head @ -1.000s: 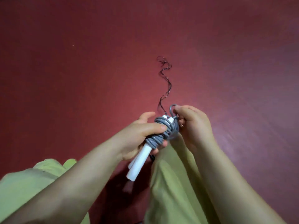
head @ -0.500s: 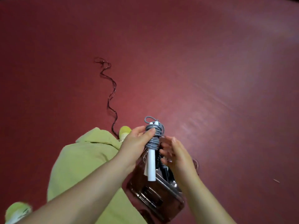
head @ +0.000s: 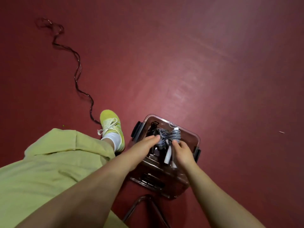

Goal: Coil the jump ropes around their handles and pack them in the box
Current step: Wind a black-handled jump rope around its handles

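Two grey-and-white jump ropes point(head: 169, 137), by our count, are sitting coiled around their white handles in the one head view we have, and we are lowering them into the clear box point(head: 198, 140) on the red floor point(head: 213, 63). Our left hand point(head: 144, 145) is reaching in from the left with its fingers point(head: 153, 137) stretched nearly straight and pressing on the left grey coil. Our right hand point(head: 182, 150) is coming in from the near side, with fingertips on the right coil; whether they are curling round it we cannot tell. Something black, possibly another wound rope, is lying at the far left of the box, so we are judging part of the packing done. One dark rope point(head: 77, 74) is lying loose on the floor, snaking from far left down toward our yellow shoe point(head: 111, 122), well apart from the box. We are judging that it needs coiling and packing once these grey coils are settled.
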Tool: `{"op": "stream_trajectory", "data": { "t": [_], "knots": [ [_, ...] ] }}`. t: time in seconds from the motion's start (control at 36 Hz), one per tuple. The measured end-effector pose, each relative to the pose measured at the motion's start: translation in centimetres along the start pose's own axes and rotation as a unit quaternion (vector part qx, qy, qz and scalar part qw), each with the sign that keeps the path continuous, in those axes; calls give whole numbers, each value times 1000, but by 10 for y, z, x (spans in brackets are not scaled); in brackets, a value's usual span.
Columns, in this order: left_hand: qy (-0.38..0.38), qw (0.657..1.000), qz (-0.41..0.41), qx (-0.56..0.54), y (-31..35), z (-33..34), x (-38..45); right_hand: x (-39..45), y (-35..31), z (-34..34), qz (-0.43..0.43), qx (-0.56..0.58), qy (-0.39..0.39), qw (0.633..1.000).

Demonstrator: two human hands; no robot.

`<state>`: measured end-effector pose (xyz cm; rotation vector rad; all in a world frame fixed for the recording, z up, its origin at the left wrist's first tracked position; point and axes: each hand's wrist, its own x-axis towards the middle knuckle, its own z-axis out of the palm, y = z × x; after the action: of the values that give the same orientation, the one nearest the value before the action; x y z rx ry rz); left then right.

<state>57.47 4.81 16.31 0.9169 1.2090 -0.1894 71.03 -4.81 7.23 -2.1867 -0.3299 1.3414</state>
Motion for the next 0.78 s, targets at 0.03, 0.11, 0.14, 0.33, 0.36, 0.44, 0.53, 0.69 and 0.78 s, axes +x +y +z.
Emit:
{"op": "stream_trajectory", "data": {
  "t": [0.03, 0.11, 0.14, 0.33, 0.36, 0.44, 0.53, 0.69, 0.78],
  "knots": [
    [0, 1000, -18, 2, -3, -5, 3, 16, 14, 0, 20, -16, 11, 1000],
    [10, 999, -45, 17, -15, -20, 14, 51, 45, -2, 81, -73, 25, 994],
    [15, 999, -49, 20, -18, -24, 17, 56, 50, -1, 94, -82, 30, 992],
    [-5, 994, -38, 102, -27, -23, 18, 53, 40, 20, 72, -90, 30, 993],
    [-6, 993, -41, 109, -27, -23, 16, 50, 36, 24, 67, -82, 31, 994],
    [-1, 993, -19, 115, -24, -23, 5, 36, 27, 31, 52, -75, 12, 996],
    [37, 997, 9, 69, -19, -28, -1, 19, 11, 33, 27, -44, -4, 999],
    [121, 985, 118, 25, 22, -42, -24, -20, -53, 28, -64, 144, -26, 987],
    [148, 968, 200, 11, 49, -57, -56, -48, -108, 22, -129, 202, -58, 969]
  ]
}}
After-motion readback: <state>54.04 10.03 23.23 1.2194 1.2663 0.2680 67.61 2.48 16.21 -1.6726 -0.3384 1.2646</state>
